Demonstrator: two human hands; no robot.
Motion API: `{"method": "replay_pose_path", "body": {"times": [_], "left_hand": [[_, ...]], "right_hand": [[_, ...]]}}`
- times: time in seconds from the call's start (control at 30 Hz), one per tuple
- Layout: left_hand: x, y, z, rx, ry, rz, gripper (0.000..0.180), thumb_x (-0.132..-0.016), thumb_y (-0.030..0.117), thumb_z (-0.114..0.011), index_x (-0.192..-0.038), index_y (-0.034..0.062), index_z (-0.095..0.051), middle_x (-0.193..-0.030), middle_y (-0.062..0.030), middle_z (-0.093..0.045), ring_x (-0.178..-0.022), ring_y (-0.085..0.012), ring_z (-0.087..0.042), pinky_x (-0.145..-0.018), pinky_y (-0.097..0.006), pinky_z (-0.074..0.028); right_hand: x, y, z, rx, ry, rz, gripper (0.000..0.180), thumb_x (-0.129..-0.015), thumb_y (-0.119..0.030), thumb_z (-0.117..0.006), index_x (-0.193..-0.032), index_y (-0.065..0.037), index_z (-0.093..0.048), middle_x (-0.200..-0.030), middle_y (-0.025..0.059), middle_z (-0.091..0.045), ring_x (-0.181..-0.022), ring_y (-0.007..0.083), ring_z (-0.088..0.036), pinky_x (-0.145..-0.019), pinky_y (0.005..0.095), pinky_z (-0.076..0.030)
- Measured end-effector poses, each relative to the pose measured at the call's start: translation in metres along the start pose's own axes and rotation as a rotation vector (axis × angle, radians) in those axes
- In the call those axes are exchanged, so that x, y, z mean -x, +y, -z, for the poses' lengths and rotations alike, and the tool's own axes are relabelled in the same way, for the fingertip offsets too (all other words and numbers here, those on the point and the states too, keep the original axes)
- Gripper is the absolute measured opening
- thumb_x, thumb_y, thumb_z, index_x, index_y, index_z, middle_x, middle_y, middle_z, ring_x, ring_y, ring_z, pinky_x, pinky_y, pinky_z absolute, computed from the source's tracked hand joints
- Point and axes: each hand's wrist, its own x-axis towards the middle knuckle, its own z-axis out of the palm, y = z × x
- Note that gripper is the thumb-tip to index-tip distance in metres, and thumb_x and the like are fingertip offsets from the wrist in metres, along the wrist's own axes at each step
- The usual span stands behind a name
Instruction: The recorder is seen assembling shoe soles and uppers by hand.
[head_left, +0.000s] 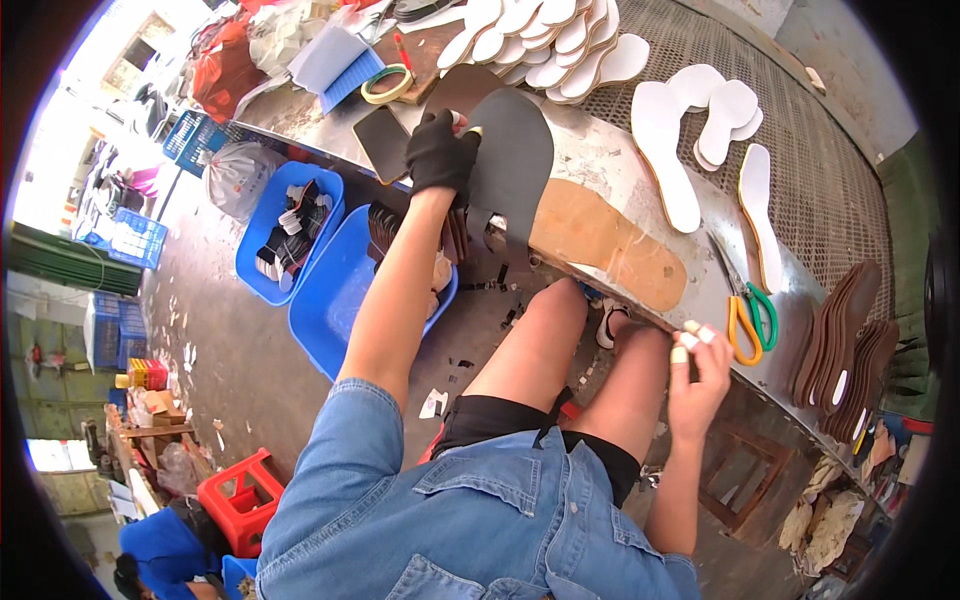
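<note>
My left hand (442, 155), in a black fingerless glove, is closed on the edge of a dark grey insole (520, 145) at the table's near edge. A brown insole-shaped piece (465, 88) shows partly behind it. My right hand (698, 380) is off the near edge of the table, with nothing visible in it; its fingers are loosely bent and apart, with pale wraps on the tips. Beside it on the table lie scissors (745, 310) with green and yellow handles. Between the hands a tan insole-shaped board (612, 245) lies flat.
White insoles (570, 45) are heaped at the back, with several loose ones to the right. Stacks of brown insoles (840, 345) stand at the far right. A phone (381, 143) and tape roll (387, 85) lie left. Blue bins (330, 310) and a red stool (243, 500) stand on the floor.
</note>
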Motion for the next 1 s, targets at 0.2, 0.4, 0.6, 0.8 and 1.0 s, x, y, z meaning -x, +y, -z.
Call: {"method": "replay_pose_path", "body": {"times": [0.2, 0.4, 0.6, 0.8, 1.0], "left_hand": [[-0.027, 0.002, -0.028, -0.366, -0.17, 0.02, 0.034, -0.062, 0.033, -0.076, -0.083, 0.0093, -0.064, -0.077, -0.0137, -0.065, -0.077, -0.0328, -0.063, -0.07, -0.039, -0.049], [-0.023, 0.019, -0.003, 0.014, -0.256, 0.029, 0.026, -0.065, 0.025, -0.078, -0.076, 0.0091, -0.061, -0.067, -0.0041, -0.062, -0.066, -0.0144, -0.06, -0.062, -0.028, -0.047], [0.078, 0.162, 0.067, 0.941, -0.708, 0.15, 0.039, -0.07, -0.001, -0.072, -0.104, 0.0056, -0.055, -0.085, 0.003, -0.053, -0.078, -0.0058, -0.052, -0.071, -0.021, -0.045], [0.137, 0.18, 0.063, 1.129, -1.014, 0.342, 0.022, -0.082, 0.005, -0.065, -0.103, 0.003, -0.058, -0.082, 0.001, -0.058, -0.076, -0.0069, -0.054, -0.074, -0.023, -0.045], [0.162, 0.215, 0.049, 1.135, -0.832, 0.407, 0.004, -0.086, 0.006, -0.06, -0.087, 0.0029, -0.058, -0.077, 0.0008, -0.058, -0.071, -0.0052, -0.052, -0.063, -0.022, -0.043]], "right_hand": [[0.008, -0.026, -0.022, -0.167, -0.035, -0.034, 0.012, -0.078, 0.0, -0.06, -0.088, 0.0, -0.066, -0.1, 0.0087, -0.063, -0.104, 0.0259, -0.053, -0.089, 0.0352, -0.043], [0.005, -0.024, -0.022, -0.269, -0.034, -0.08, 0.014, -0.075, 0.0, -0.063, -0.088, 0.0, -0.067, -0.095, 0.0103, -0.063, -0.097, 0.0267, -0.056, -0.086, 0.0354, -0.045], [-0.039, -0.043, -0.022, -1.209, 0.063, -0.465, 0.032, -0.08, -0.006, -0.067, -0.11, 0.002, -0.057, -0.102, 0.0069, -0.063, -0.099, 0.0166, -0.057, -0.085, 0.029, -0.046], [-0.046, -0.033, 0.033, -1.242, -0.097, -0.396, 0.028, -0.079, -0.005, -0.069, -0.104, 0.001, -0.057, -0.092, 0.0048, -0.064, -0.083, 0.01, -0.061, -0.075, 0.024, -0.049], [-0.037, -0.047, 0.045, -0.158, 0.328, -0.103, 0.024, -0.073, 0.001, -0.068, -0.096, 0.0, -0.06, -0.089, 0.0086, -0.061, -0.079, 0.0213, -0.058, -0.073, 0.0288, -0.046]]}}
